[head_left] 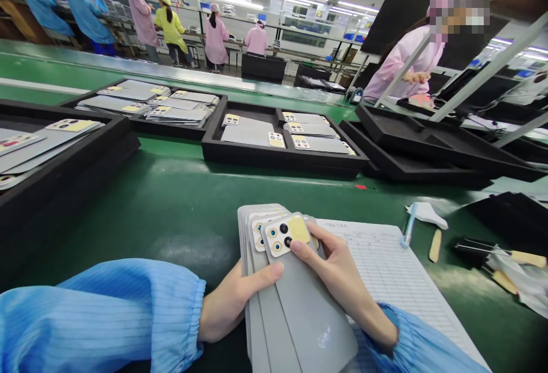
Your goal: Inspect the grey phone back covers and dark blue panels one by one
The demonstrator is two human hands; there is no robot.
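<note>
Two blue sleeves point(107, 316) flank one fanned stack of grey phone panels point(257, 327), held over the green table point(180, 207); its exact count is hidden. Your left hand point(229, 304) grips the stack's left edge, thumb on top, fingers hidden beneath. Your right hand point(342, 270) pinches the top panel point(308, 299) at its camera end, fingers nearly closed. Right of the stack lie one ruled sheet point(385, 264) and one pen point(410, 225). Beyond and left of it, three black trays point(278, 159) bear panels; farther back, at least seven people point(216, 36) occupy the room.

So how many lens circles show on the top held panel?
4 on the top panel: upper right circle, lower right circle, upper left circle, lower left circle. The yellow patch could hide others.
</note>
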